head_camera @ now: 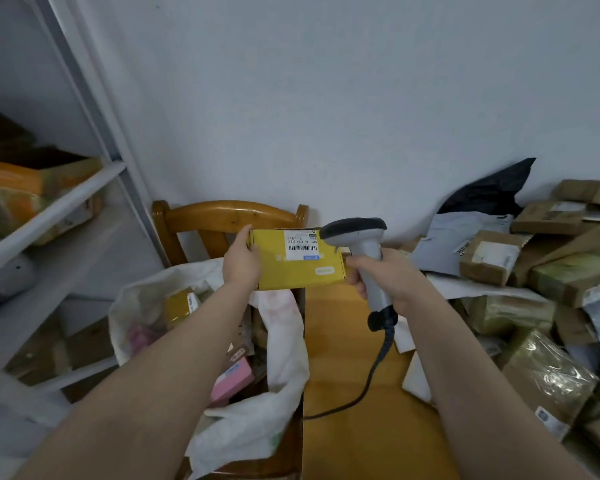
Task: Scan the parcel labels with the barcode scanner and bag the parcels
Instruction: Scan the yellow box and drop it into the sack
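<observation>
My left hand (pixel 240 263) grips the left end of a yellow parcel box (pixel 291 268), held up at chest height with its white barcode label (pixel 301 244) facing me. My right hand (pixel 387 277) grips the handle of a grey barcode scanner (pixel 359 233); its dark head sits right beside the label, at the box's upper right corner. The scanner's black cable (pixel 371 379) hangs down over the table. Below the box, a white plastic bag (pixel 284 341) stands open on a wooden chair, with a pink box and several other parcels inside.
A yellow wooden table (pixel 354 427) lies under my right arm. Several brown boxes and grey mailers (pixel 534 271) are piled on its right side against the wall. A white shelf rack (pixel 49 216) with parcels stands at the left. The chair back (pixel 229 216) is behind the box.
</observation>
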